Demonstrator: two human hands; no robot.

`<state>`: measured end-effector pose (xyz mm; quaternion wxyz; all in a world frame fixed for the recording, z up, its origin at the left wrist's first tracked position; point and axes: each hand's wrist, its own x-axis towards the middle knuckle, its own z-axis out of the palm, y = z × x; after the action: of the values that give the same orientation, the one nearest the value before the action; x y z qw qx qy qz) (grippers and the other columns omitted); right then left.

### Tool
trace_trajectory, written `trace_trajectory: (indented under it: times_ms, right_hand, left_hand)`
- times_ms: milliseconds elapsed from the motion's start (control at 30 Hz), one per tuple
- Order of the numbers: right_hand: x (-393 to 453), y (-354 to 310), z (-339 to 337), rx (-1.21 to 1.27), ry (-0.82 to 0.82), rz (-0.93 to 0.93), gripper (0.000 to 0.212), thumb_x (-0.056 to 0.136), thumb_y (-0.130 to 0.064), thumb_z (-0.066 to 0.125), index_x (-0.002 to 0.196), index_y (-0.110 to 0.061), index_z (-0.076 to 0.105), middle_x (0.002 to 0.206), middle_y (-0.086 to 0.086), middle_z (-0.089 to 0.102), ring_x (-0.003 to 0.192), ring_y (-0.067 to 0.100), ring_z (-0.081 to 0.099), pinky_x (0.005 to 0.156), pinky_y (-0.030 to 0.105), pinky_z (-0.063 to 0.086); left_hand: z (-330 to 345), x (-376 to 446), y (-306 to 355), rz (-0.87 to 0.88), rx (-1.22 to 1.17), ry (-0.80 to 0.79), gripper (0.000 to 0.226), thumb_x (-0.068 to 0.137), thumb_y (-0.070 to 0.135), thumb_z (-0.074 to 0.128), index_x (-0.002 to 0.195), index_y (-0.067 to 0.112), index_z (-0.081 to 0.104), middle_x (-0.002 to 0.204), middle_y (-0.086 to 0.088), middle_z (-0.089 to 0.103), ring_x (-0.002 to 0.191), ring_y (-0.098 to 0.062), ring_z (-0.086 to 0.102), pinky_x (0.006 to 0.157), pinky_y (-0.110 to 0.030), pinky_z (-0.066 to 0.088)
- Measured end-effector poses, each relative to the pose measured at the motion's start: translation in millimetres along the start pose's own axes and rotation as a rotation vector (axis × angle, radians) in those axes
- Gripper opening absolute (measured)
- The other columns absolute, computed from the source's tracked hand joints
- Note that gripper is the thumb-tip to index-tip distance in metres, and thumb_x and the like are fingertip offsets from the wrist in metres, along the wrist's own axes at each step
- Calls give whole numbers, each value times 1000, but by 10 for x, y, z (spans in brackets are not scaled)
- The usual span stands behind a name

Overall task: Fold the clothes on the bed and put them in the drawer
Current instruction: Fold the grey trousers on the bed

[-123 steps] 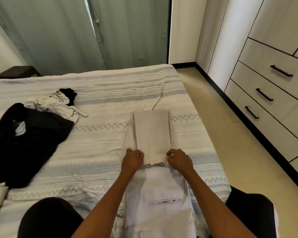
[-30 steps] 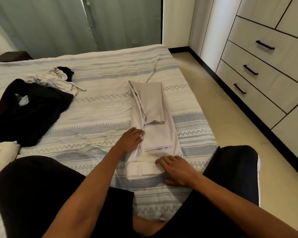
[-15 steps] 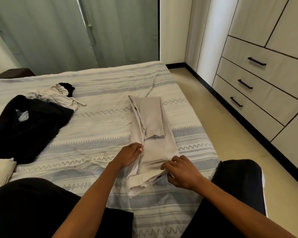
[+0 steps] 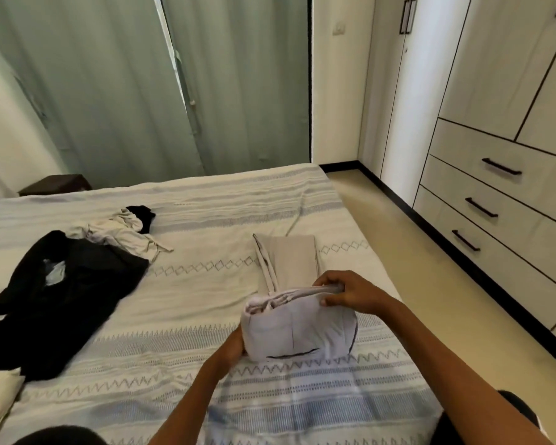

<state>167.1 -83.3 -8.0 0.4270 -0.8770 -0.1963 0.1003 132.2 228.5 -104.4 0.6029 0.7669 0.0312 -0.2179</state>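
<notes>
- Beige trousers [image 4: 289, 261] on the striped bed [image 4: 206, 316], near its right edge; near end lifted and doubled over toward the far end.
- Right hand [image 4: 344, 292] pinches the top edge of the raised fold.
- Left hand [image 4: 235, 343] grips the fold's lower left side, fingers hidden behind the cloth.
- Black garment [image 4: 65, 293] and crumpled cream garment [image 4: 122, 234] lie well apart to the left.
- 3 closed drawers [image 4: 501, 200] at right.
</notes>
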Motion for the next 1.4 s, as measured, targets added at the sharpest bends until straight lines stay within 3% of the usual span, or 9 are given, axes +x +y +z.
trace_trajectory:
  times_ms: [67,133,367,467,533,700,900,1133,1400]
  right_hand:
    - [220,90,-71,73,13,49,25,81,-22,82,101,-32,73,102,-14,72,95,-4,64,83,19,46]
    - [425,221,-97,143,36,103,26,76,-23,82,99,-33,75,102,-12,73,94,-3,64,86,21,48]
    - [796,678,150,555,293,381,66,81,-7,81,138,-15,49,123,11,56,113,28,59,78,20,50]
    - [728,785,281,930,326,558,89,80,-16,84,152,-7,31,142,16,50,117,28,59,87,35,55]
    - [634,873,294,1076,236,549,74,79,-19,84,141,0,49,135,23,60,113,34,65,98,45,53]
    - [541,956,378,959,383,616,37,82,9,66,117,-2,67,102,16,76,94,33,72,76,38,60]
    - [651,962,404,772,479,553,24,86,-2,71,107,-15,71,89,0,77,80,16,72,62,24,56]
    - [738,843,219,854,343,491,32,86,-17,77,115,-9,71,108,13,75,99,28,73,90,44,59]
    - [1883,812,-197,789,394,384,34,84,-31,81,112,-15,73,106,6,76,101,24,72,92,41,58]
  left_hand:
    - [-8,24,65,-24,-131,116,82,88,75,32,127,8,61,102,-16,71,86,-20,68,68,-25,55]
    - [-50,128,149,9,-136,173,87,89,74,17,116,9,68,100,-22,72,87,-31,68,74,-34,54]
    - [-59,510,403,-29,136,183,64,75,67,68,127,32,54,116,-4,64,89,-15,64,60,-23,49]
    - [16,646,412,-58,168,243,62,82,62,67,133,31,50,125,-2,61,100,-12,61,72,-24,50]
    - [29,779,439,-69,189,296,74,80,67,66,139,28,44,133,-4,59,112,-16,61,87,-29,50]
    - [25,1132,569,-102,354,350,83,76,75,64,136,20,48,132,-3,60,118,-22,59,96,-36,48]
    - [64,1376,605,-156,305,394,56,86,50,70,120,10,53,107,-1,60,98,-21,59,79,-29,44]
    - [-53,1409,549,-73,124,463,26,95,39,61,106,15,62,92,-1,65,83,-18,60,62,-25,41]
    - [-539,2142,971,116,-177,552,30,96,32,64,123,21,55,113,-4,68,102,-22,67,90,-41,54]
